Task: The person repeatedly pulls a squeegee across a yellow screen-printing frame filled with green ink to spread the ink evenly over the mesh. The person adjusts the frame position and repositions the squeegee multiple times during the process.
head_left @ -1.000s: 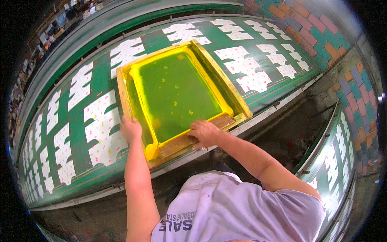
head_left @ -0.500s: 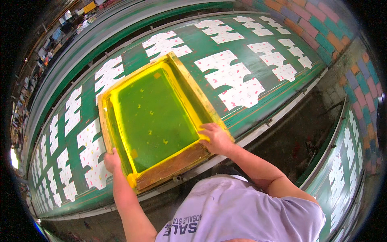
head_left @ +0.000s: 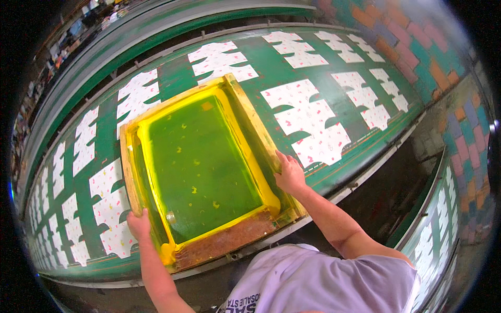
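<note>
A wooden-framed printing screen [head_left: 172,104] lies tilted across the green table, its translucent green mesh [head_left: 203,172] bordered in bright yellow. My left hand [head_left: 139,224] is closed round the left rail near its lower end. On the opposite side my right hand [head_left: 290,175] grips the right rail, fingers curled over its top edge. White cut fabric pieces [head_left: 302,117] with small red prints lie flat to the right of the screen. Another fabric piece [head_left: 112,211], speckled with red and yellow, sits just left of it. Whatever lies under the screen shows only faintly through the mesh.
The long green table [head_left: 318,180] carries two rows of fabric pieces. Along its near side runs a pale metal edge rail [head_left: 360,182]. A second table with white pieces [head_left: 425,242] stands at the lower right. A coloured brick wall [head_left: 412,39] rises beyond the far right end.
My right hand has shifted from the screen's near right corner, fingers inside the yellow border, up onto the right rail. My left hand keeps its hold. The whole view has shifted slightly.
</note>
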Tool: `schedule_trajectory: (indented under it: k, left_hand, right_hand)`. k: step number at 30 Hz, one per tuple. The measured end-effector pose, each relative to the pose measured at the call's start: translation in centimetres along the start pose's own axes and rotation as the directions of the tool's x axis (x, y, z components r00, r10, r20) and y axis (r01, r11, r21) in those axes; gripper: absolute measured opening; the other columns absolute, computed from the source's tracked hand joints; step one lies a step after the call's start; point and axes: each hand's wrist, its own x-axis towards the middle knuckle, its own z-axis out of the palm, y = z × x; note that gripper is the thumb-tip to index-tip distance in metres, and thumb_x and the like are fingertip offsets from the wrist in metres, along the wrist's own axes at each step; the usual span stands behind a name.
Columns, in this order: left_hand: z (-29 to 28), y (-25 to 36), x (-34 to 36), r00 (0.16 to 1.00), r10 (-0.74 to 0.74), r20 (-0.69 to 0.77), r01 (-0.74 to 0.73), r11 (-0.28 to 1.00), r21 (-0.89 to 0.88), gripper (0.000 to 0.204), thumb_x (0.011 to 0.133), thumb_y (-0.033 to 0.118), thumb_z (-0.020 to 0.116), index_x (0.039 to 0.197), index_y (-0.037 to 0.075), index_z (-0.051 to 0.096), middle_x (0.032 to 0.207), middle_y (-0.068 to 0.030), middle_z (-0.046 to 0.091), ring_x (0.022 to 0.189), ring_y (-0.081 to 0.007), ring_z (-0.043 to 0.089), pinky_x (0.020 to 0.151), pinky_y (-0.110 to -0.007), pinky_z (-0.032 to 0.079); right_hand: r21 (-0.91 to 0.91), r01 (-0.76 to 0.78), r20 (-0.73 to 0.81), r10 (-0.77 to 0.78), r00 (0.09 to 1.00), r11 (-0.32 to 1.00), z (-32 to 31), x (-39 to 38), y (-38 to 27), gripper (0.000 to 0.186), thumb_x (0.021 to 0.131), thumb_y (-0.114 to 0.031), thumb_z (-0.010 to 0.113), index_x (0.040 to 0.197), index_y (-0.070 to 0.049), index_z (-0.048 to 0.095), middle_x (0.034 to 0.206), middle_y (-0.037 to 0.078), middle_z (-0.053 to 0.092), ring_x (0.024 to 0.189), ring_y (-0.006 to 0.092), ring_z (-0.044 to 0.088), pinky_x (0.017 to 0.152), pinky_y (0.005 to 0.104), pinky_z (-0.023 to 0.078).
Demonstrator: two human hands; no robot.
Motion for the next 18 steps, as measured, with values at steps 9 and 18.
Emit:
schedule_trajectory:
  k: [9, 18]
  left_hand:
    - [-0.9, -0.3, 0.7, 0.995, -0.043, 0.091, 0.056, 0.988, -0.141, 0.050, 0.083, 0.030, 0.094, 0.110, -0.006, 0.072, 0.113, -0.0265, 0.075, 0.105, -0.0482, 0.073, 0.093, -0.054, 0.057]
    - [0.6, 0.6, 2.6, 0.993, -0.003, 0.120, 0.051, 0.916, -0.397, 0.040, 0.072, 0.015, 0.095, 0.095, -0.007, 0.070, 0.092, -0.0208, 0.076, 0.087, -0.0380, 0.074, 0.081, -0.048, 0.058]
  right_hand:
    - [0.060, 0.049, -0.086, -0.044, 0.995, 0.997, -1.7, 0.2, -1.5, 0.062, 0.081, -0.005, 0.079, 0.141, -0.018, 0.072, 0.129, 0.016, 0.070, 0.125, 0.0398, 0.067, 0.107, 0.0487, 0.057]
    - [0.086, 0.144, -0.146, -0.131, 0.981, 0.986, -7.4, 2.1, -0.2, 0.054, 0.078, -0.006, 0.082, 0.130, -0.020, 0.081, 0.126, 0.016, 0.071, 0.120, 0.0394, 0.070, 0.101, 0.0488, 0.059]
